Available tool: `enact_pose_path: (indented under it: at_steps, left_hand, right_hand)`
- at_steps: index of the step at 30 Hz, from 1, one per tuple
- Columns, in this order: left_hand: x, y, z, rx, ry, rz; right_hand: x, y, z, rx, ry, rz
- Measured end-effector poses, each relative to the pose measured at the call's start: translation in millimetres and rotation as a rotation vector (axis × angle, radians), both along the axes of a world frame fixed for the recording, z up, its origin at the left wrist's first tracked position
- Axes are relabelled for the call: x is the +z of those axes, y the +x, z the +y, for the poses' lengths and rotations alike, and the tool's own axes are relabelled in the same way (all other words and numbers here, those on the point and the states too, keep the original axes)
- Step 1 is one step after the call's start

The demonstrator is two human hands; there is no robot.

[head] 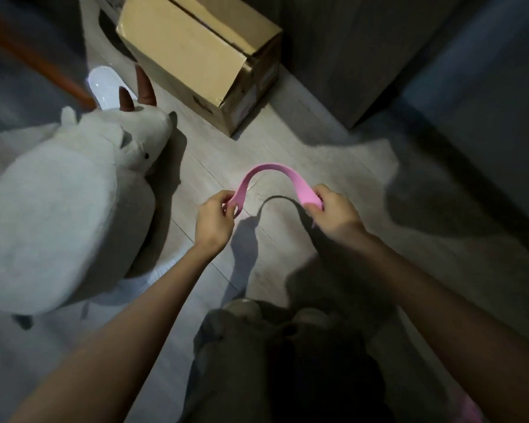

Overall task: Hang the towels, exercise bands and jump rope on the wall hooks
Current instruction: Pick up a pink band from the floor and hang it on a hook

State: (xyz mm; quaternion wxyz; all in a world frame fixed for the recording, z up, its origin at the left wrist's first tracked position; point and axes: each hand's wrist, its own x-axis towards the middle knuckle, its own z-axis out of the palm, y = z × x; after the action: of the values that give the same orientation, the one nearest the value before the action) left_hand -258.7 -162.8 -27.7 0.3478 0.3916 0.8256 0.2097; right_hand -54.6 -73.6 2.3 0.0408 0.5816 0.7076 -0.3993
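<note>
A pink exercise band [274, 170] arches upward between my two hands above the pale wooden floor. My left hand [215, 218] pinches its left end, where the band folds into a small loop. The right end is gripped by my right hand [333, 210]. The band's shadow falls on the floor just below it. No wall hooks, towels or jump rope are in view.
A large white plush animal with brown horns [71, 196] lies on the floor at the left. A cardboard box [202, 56] stands ahead. A dark cabinet or wall [364, 56] rises at the back right. My legs and slippers [275, 315] are at the bottom.
</note>
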Motion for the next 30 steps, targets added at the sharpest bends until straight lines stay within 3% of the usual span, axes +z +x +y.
enact_pose_path:
  at_steps: [10,15,25,30]
  left_hand:
    - [294,90,4,-0.334,0.057,-0.077]
    - [420,136,7,-0.532,0.165,-0.065]
    - [558,230,6,-0.994,0.239,0.022]
    - [609,302,-4,-1.109,0.276,-0.138]
  right_hand:
    - [292,88,-52,-0.393,-0.050,0.214]
    - [414,143,-75,-0.558,0.072,0.189]
    - [563,275,-187,-0.832,0.221,0.127]
    - [583,331,-262,-1.016,0.272,0.094]
